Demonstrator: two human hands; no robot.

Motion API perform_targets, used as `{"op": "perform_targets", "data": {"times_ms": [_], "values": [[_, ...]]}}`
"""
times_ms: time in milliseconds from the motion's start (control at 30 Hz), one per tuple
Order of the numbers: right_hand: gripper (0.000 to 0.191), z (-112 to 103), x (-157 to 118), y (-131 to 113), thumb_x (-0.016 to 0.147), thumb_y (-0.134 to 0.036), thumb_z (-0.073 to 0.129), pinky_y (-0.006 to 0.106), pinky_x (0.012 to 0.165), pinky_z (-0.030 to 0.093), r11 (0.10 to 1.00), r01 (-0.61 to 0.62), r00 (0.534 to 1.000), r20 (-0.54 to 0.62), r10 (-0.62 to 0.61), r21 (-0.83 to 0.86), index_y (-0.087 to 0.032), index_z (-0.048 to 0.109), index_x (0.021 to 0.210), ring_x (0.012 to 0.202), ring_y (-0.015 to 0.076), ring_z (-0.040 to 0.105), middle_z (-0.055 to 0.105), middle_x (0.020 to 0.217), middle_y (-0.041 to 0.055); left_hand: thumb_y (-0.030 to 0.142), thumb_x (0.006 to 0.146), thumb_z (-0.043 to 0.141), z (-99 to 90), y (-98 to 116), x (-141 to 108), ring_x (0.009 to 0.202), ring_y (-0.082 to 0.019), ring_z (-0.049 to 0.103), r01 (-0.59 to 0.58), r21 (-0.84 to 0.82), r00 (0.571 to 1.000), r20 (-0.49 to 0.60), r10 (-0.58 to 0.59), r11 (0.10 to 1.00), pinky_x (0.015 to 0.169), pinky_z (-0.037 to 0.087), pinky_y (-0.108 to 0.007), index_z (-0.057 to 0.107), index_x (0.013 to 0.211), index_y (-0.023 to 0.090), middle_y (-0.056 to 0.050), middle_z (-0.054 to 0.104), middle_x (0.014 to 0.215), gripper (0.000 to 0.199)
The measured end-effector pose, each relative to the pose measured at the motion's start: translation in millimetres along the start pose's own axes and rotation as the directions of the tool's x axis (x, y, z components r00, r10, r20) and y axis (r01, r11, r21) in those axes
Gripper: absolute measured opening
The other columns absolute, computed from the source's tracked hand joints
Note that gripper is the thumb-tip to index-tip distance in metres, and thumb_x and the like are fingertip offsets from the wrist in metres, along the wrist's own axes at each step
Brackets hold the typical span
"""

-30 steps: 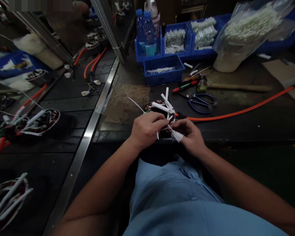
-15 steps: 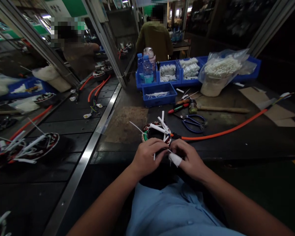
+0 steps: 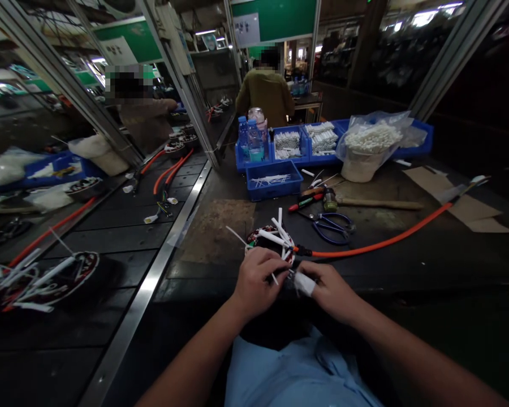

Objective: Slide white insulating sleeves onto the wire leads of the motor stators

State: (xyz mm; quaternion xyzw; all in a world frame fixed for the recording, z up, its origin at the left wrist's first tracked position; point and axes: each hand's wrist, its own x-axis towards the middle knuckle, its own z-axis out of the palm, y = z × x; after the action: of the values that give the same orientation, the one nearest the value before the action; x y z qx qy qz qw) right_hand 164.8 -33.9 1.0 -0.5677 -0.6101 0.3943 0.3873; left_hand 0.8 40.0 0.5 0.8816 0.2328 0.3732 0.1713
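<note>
On the bench in front of me lies a ring-shaped motor stator (image 3: 251, 234) with dark red windings and several white sleeves (image 3: 273, 237) standing out of it. An orange cable (image 3: 382, 243) leads off it to the right. At its near edge my left hand (image 3: 257, 280) is closed in a pinch, with a thin white tube (image 3: 275, 278) poking out between the fingers. My right hand (image 3: 333, 291), with a white wrap (image 3: 305, 284) around its thumb, is also closed, its fingertips almost meeting the left ones. What the right fingers grip is hidden.
Beyond the stator are blue-handled scissors (image 3: 333, 229), a hammer (image 3: 330, 199), and a blue tray (image 3: 275, 189) of thin tubes. Blue bins (image 3: 288, 161) and a bagged tub (image 3: 358, 169) stand behind. Another stator (image 3: 87, 265) sits on the conveyor at left; two people work farther off.
The view has tilted up slightly, so the bench appears lower. My hands remain together at the stator's near edge; the thin tube in my left fingers has changed its slant.
</note>
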Motion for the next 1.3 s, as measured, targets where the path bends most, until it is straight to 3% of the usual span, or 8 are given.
{"op": "perform_targets", "data": {"times_ms": [267, 400, 567, 767, 933, 1100, 1233, 1300], "values": [[0.015, 19, 0, 16, 0.072, -0.018, 0.046, 0.022, 0.053, 0.031, 0.993, 0.055, 0.998, -0.034, -0.052, 0.104, -0.015, 0.052, 0.060, 0.057, 0.0114, 0.041, 0.047, 0.058, -0.0025, 0.019, 0.077, 0.053, -3.1, 6, 0, 0.095, -0.021, 0.053, 0.045, 0.140, 0.999, -0.013, -0.044, 0.989, 0.090, 0.038, -0.042, 0.063, 0.087, 0.020, -0.006, 0.059, 0.097, 0.014], [0.015, 15, 0, 8, 0.074, -0.018, 0.046, 0.023, 0.056, 0.036, 0.992, 0.093, 0.994, -0.066, -0.087, 0.089, -0.015, 0.057, 0.063, 0.060, 0.0136, 0.048, 0.054, 0.061, -0.0001, 0.021, 0.072, 0.054, -6.2, 1, -4, 0.100, -0.022, 0.052, 0.042, 0.163, 0.989, 0.131, -0.064, 0.986, 0.101, 0.029, -0.046, 0.052, 0.109, 0.017, -0.008, 0.058, 0.105, 0.037], [0.018, 2, 21, -18, 0.077, -0.019, 0.046, 0.026, 0.066, 0.045, 0.949, 0.172, 0.985, -0.035, -0.169, 0.263, -0.015, 0.062, 0.068, 0.068, 0.0163, 0.058, 0.063, 0.068, 0.0033, 0.029, 0.071, 0.058, -5.4, -8, -6, 0.074, -0.020, 0.054, 0.026, 0.294, 0.968, 0.231, -0.097, 0.955, 0.089, 0.038, -0.043, 0.058, 0.084, 0.019, -0.004, 0.059, 0.073, 0.017], [0.016, 3, -15, 1, 0.077, -0.017, 0.045, 0.026, 0.067, 0.045, 0.943, 0.316, 0.947, 0.023, -0.321, 0.105, -0.017, 0.060, 0.081, 0.073, 0.0165, 0.059, 0.064, 0.077, 0.0056, 0.033, 0.071, 0.059, -1.3, -7, -6, 0.073, -0.021, 0.052, 0.034, 0.335, 0.966, 0.232, -0.117, 0.941, 0.086, 0.038, -0.043, 0.058, 0.092, 0.019, -0.004, 0.060, 0.076, 0.025], [0.018, 13, 44, -17, 0.072, -0.025, 0.048, 0.025, 0.054, 0.041, 0.975, 0.178, 0.975, -0.161, -0.156, 0.134, -0.017, 0.053, 0.057, 0.054, 0.0148, 0.052, 0.055, 0.056, 0.0015, 0.029, 0.070, 0.058, 3.5, -8, -6, 0.071, -0.021, 0.052, 0.031, 0.354, 0.982, 0.165, -0.095, 0.935, 0.079, 0.039, -0.041, 0.058, 0.077, 0.018, -0.005, 0.060, 0.072, 0.013], [0.019, -12, 63, -14, 0.081, -0.032, 0.046, 0.027, 0.061, 0.044, 0.907, 0.177, 0.984, -0.038, -0.175, 0.382, -0.017, 0.057, 0.076, 0.066, 0.0154, 0.056, 0.060, 0.071, 0.0024, 0.032, 0.070, 0.060, 2.5, -6, -6, 0.074, -0.022, 0.052, 0.043, 0.377, 0.977, 0.177, -0.117, 0.925, 0.081, 0.038, -0.043, 0.058, 0.083, 0.017, -0.005, 0.060, 0.075, 0.020], [0.031, -31, 39, -8, 0.078, -0.023, 0.054, 0.033, 0.078, 0.040, 0.923, 0.380, 0.921, 0.120, -0.371, -0.064, -0.019, 0.051, 0.109, 0.087, 0.0182, 0.051, 0.057, 0.096, 0.0062, 0.034, 0.067, 0.061, 4.9, -3, -8, 0.080, -0.024, 0.052, 0.056, 0.351, 0.982, 0.147, -0.115, 0.935, 0.085, 0.037, -0.046, 0.056, 0.093, 0.016, -0.007, 0.059, 0.082, 0.031], [0.020, -27, 38, -10, 0.079, -0.021, 0.053, 0.033, 0.075, 0.036, 0.787, 0.467, 0.884, 0.241, -0.401, -0.403, -0.019, 0.057, 0.099, 0.086, 0.0189, 0.048, 0.058, 0.093, 0.0066, 0.028, 0.067, 0.059, 7.2, -3, -9, 0.079, -0.024, 0.052, 0.060, 0.340, 0.990, 0.101, -0.099, 0.938, 0.087, 0.037, -0.046, 0.056, 0.095, 0.016, -0.007, 0.059, 0.081, 0.031]]}}
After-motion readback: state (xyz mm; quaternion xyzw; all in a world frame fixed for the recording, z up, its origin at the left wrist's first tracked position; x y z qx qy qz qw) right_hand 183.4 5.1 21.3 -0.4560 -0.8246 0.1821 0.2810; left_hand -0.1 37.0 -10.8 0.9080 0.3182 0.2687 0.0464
